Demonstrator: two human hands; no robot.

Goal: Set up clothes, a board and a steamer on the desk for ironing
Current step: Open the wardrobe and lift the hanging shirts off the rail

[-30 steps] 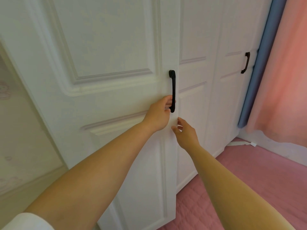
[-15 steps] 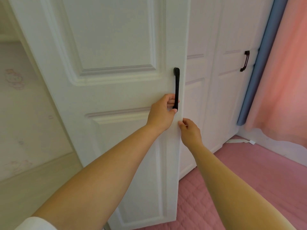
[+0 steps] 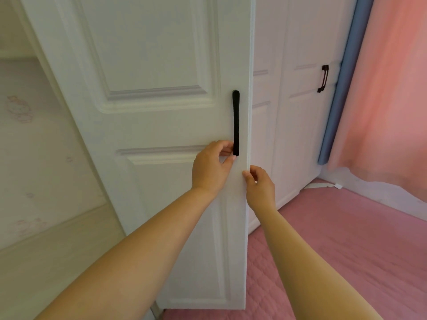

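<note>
Two bare forearms reach into view from the bottom edge, each ending in a bare hand: the left hand (image 3: 211, 168) and the right hand (image 3: 260, 186). No sleeve, watch, ring or bracelet shows anywhere from the fingers back to the frame edge. The nails on the fingers (image 3: 231, 158) are short and plain, and the forearms look smooth and widen steadily away from the fingers

- Open wardrobe door (image 3: 147, 135) stands front and centre, its handle (image 3: 236, 122) near the right edge.
- Closed doors (image 3: 298, 125) sit behind, right.
- Curtain (image 3: 388, 93) hangs far right, above the floor mat (image 3: 335, 245).
</note>
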